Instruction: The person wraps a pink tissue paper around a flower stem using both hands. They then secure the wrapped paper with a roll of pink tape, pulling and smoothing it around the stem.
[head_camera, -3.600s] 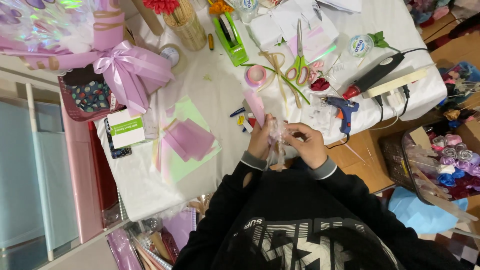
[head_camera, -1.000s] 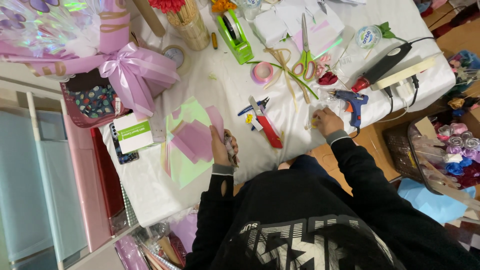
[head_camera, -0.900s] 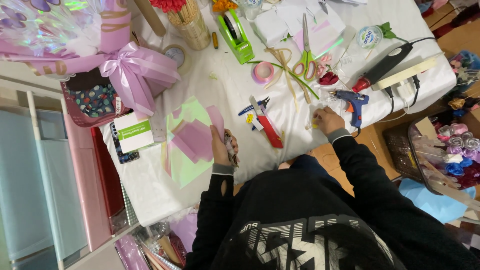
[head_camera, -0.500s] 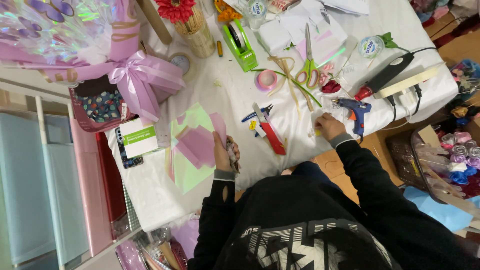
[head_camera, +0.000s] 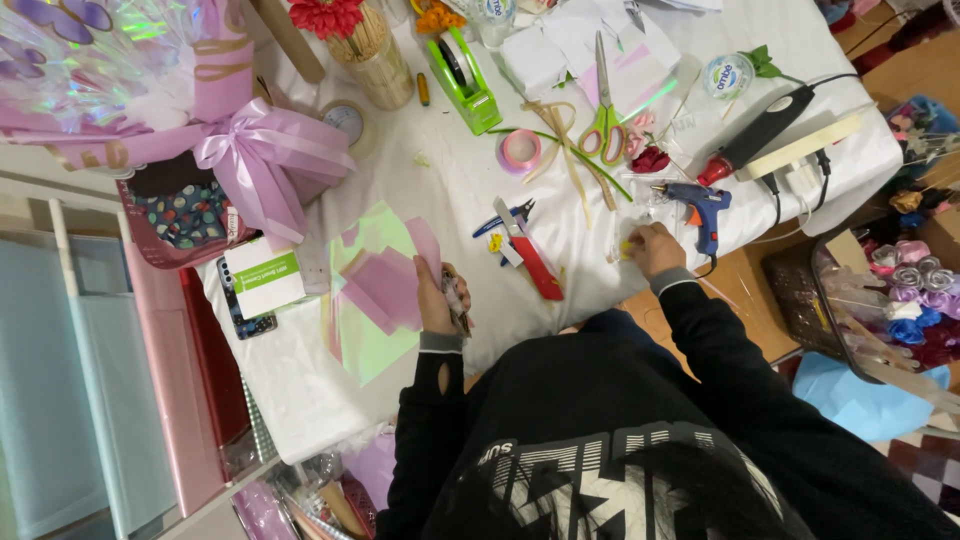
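- The left hand (head_camera: 437, 298) rests on the white table (head_camera: 300, 390), its grip closed around a thin, blurred bundle of pinkish strips (head_camera: 456, 305); what exactly they are cannot be told.
- Taking the red-handled cutter (head_camera: 530, 262) as landmark: the left hand lies just to its left, the right hand (head_camera: 652, 248) to its right, both near it without touching it.
- The right hand's fingers curl down on a small yellowish scrap (head_camera: 628, 243) at the table's near edge; whether they pinch it or only press on it cannot be told.
- Left of the cutter, beyond the left hand, pink paper sheets (head_camera: 385, 285) lie overlapping on pale green sheets (head_camera: 372, 335); one pink strip stands just above the left thumb.
- Further left of the cutter lies a white-and-green box (head_camera: 264, 281) on a dark phone-like slab, and past it a dotted basket (head_camera: 180, 215) with a big lilac ribbon bow (head_camera: 262, 160).
- Right of the cutter, just beyond the right hand, a blue glue gun (head_camera: 703, 212) lies with its cable trailing off the table edge.
- Behind the cutter sit a roll of pink ribbon (head_camera: 520, 150), green-handled scissors (head_camera: 603, 118) and green stems crossing a tan ribbon.
- Far behind it stands a green tape dispenser (head_camera: 462, 78) beside a jar of sticks topped by a red flower (head_camera: 326, 16).
- Small blue and yellow bits lie touching the cutter's upper end, between the two hands.
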